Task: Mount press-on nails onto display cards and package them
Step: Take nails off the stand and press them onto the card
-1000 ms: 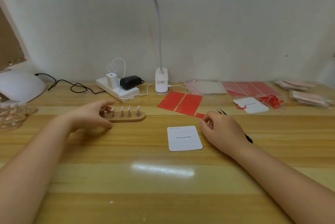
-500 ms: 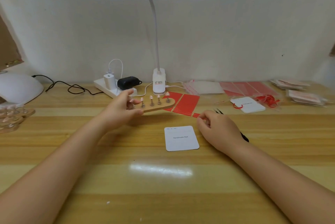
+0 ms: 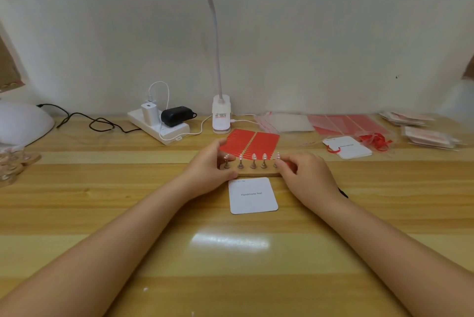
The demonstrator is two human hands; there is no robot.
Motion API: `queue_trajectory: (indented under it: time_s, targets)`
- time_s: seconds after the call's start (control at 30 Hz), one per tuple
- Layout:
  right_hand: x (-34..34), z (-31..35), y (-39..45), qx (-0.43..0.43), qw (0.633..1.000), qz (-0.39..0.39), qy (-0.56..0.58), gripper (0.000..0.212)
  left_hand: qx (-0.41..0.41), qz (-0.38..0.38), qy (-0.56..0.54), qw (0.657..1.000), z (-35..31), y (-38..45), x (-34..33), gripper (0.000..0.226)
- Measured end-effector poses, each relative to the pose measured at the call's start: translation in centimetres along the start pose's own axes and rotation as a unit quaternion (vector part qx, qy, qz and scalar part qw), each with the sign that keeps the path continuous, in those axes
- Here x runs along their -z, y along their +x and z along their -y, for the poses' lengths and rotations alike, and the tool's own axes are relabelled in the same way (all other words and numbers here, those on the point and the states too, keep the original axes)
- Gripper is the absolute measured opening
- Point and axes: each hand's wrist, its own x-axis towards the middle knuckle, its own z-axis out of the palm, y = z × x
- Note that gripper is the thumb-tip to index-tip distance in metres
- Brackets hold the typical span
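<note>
A small wooden nail stand (image 3: 256, 172) carries several pegs, each topped with a pale press-on nail. It lies on the desk just beyond a white display card (image 3: 252, 196) printed "Handmade Nail". My left hand (image 3: 205, 166) grips the stand's left end. My right hand (image 3: 306, 173) has curled fingers closed on its right end, beside a small red strip. Red adhesive strip sheets (image 3: 265, 140) lie right behind the stand. A black tweezer end (image 3: 343, 192) pokes out from under my right wrist.
A desk lamp base (image 3: 221, 118) and a power strip (image 3: 160, 130) with chargers stand at the back. Clear bags (image 3: 282, 123), red sheets (image 3: 343, 124), a ribboned card stack (image 3: 346, 148) and packets (image 3: 428, 137) lie at the right. A white nail lamp (image 3: 23, 121) and other stands (image 3: 15, 162) sit at the left.
My left hand picked the nail stand up at the left and carried it right, setting it above the card. My right hand's fingers moved onto the stand's right end.
</note>
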Motion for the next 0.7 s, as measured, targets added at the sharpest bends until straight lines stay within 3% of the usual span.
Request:
queue_trajectory:
  time_s: [0.27, 0.47, 0.6, 0.7]
  targets:
    - [0.0, -0.1, 0.7, -0.031, 0.999, 0.007, 0.034, 0.014, -0.024, -0.015, -0.048, 0.998, 0.1, -1.0, -0.7, 0.059]
    - [0.0, 0.2, 0.7, 0.044, 0.997, -0.005, -0.064, 0.016, -0.055, -0.031, 0.001, 0.998, -0.2, -1.5, -0.8, 0.049]
    - [-0.1, 0.8, -0.1, 0.119, 0.989, -0.079, -0.048, 0.009, -0.124, -0.166, 0.126, 0.970, -0.9, -2.6, -0.5, 0.046]
    - [-0.2, 1.3, -0.6, 0.149, 0.986, -0.078, 0.005, 0.005, -0.220, -0.230, 0.185, 0.930, -2.2, -3.9, -0.7, 0.041]
